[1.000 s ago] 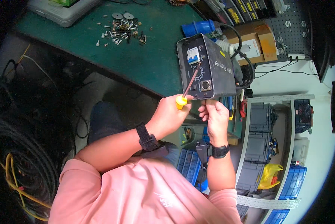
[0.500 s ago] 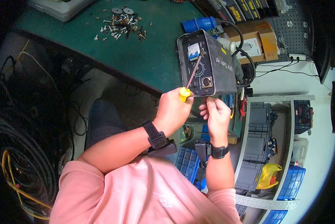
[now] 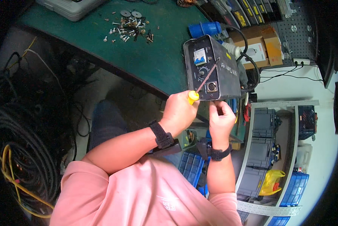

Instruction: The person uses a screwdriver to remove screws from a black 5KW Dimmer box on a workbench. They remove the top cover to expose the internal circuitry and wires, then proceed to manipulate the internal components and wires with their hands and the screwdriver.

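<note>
My left hand (image 3: 179, 111) grips the yellow handle (image 3: 193, 97) of a screwdriver, whose long shaft (image 3: 206, 77) angles up across the front panel of a black metal box (image 3: 231, 79) on the bench edge. The panel has a blue-toggle breaker (image 3: 199, 56), a dial and a round socket (image 3: 212, 87). My left hand is close to the box's lower corner. My right hand (image 3: 220, 119) has its fingers curled at the underside of that box; what they pinch there, if anything, is hidden.
A pile of screws and washers (image 3: 129, 28) lies on the green bench (image 3: 82, 45), near a grey case (image 3: 75, 7). A blue connector (image 3: 204, 28), cardboard box (image 3: 270, 45) and pegboard sit behind. Coiled cables (image 3: 29, 154) are at left, shelves with crates (image 3: 262, 150) at right.
The box appears slightly further right in the view. The screwdriver's tip has swung right along the panel's top area, and my right hand's fingers have curled tighter and further under the box.
</note>
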A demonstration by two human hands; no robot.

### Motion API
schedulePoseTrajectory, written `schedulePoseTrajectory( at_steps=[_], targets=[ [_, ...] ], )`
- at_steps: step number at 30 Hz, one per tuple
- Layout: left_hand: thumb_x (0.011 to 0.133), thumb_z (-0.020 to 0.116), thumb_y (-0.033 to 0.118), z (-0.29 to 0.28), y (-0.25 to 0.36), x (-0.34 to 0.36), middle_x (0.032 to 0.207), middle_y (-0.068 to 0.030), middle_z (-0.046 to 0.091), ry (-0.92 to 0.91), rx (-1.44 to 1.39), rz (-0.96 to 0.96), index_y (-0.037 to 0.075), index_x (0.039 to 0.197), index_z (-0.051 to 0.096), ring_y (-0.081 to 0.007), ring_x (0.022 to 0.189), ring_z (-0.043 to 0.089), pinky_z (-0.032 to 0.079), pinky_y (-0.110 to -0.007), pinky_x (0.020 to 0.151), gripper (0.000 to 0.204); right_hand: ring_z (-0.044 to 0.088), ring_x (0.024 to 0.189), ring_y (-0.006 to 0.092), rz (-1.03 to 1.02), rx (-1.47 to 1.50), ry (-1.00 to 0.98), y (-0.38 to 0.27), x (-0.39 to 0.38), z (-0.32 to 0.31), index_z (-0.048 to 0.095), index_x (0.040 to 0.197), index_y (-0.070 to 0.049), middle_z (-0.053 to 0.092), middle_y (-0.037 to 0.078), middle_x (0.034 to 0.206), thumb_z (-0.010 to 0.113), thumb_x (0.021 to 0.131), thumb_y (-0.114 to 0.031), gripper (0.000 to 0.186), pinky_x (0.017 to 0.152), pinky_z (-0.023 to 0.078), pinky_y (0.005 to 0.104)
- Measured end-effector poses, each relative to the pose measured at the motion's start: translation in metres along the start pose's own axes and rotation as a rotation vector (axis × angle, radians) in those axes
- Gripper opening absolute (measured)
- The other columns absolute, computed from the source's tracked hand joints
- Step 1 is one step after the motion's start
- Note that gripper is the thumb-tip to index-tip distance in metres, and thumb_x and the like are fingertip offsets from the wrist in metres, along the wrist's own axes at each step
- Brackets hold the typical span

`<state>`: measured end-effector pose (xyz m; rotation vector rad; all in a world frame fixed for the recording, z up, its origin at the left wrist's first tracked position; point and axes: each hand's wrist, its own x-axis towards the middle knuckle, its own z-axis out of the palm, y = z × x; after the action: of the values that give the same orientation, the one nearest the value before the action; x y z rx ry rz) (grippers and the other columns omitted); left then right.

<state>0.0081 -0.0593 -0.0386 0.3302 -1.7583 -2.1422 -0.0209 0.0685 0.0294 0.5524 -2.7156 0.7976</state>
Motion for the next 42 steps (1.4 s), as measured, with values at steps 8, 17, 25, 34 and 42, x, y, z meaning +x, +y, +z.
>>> schedulePoseTrajectory(
  at_steps=[8,17,25,34,42],
  targets=[
    [0.078,0.065,0.01,0.0,0.0,-0.001,0.073,-0.0197,0.063,-0.011,0.074,0.084,0.0,0.077,0.063,-0.0356,0.07,0.063,0.05,-0.039,0.063,0.011,0.057,0.062,0.0072,0.39,0.333,-0.154,-0.008,0.002,-0.007,0.065,0.089,0.002,0.062,0.003,0.072,0.06,0.089,-0.007,0.01,0.053,0.045,0.0201],
    [0.079,0.066,0.01,0.001,-0.001,-0.003,0.074,-0.0195,0.063,-0.019,0.12,0.1,0.0,0.079,0.063,-0.0365,0.07,0.063,0.05,-0.041,0.063,0.01,0.054,0.057,0.0079,0.107,0.11,-0.071,0.0,0.0,-0.005,0.064,0.085,0.001,0.064,0.004,0.072,0.059,0.089,-0.009,0.012,0.053,0.043,0.021],
    [0.079,0.066,0.009,0.004,-0.004,-0.006,0.073,-0.0187,0.063,0.012,0.083,0.104,0.0,0.079,0.063,-0.0348,0.068,0.063,0.05,-0.038,0.061,0.01,0.055,0.054,0.0091,0.58,0.712,-0.201,0.0,0.003,-0.012,0.062,0.093,-0.001,0.064,0.006,0.073,0.054,0.092,-0.014,0.016,0.048,0.043,0.0208],
    [0.08,0.065,0.007,0.006,0.001,-0.005,0.071,-0.0153,0.066,0.018,0.152,0.107,0.0,0.08,0.064,-0.0243,0.065,0.066,0.05,-0.033,0.06,0.008,0.059,0.059,0.0123,0.851,1.085,-0.127,0.005,0.0,-0.011,0.06,0.101,-0.003,0.064,0.005,0.079,0.057,0.088,-0.008,0.014,0.049,0.047,0.0239],
    [0.081,0.064,0.005,0.006,0.001,-0.004,0.069,-0.0115,0.067,-0.015,0.082,0.041,-0.003,0.083,0.065,-0.0136,0.062,0.065,0.05,-0.026,0.058,0.008,0.055,0.059,0.0054,0.418,0.562,-0.146,-0.005,-0.008,-0.005,0.056,0.087,-0.004,0.06,0.001,0.072,0.063,0.085,-0.003,0.007,0.049,0.044,0.0187]
  ],
)
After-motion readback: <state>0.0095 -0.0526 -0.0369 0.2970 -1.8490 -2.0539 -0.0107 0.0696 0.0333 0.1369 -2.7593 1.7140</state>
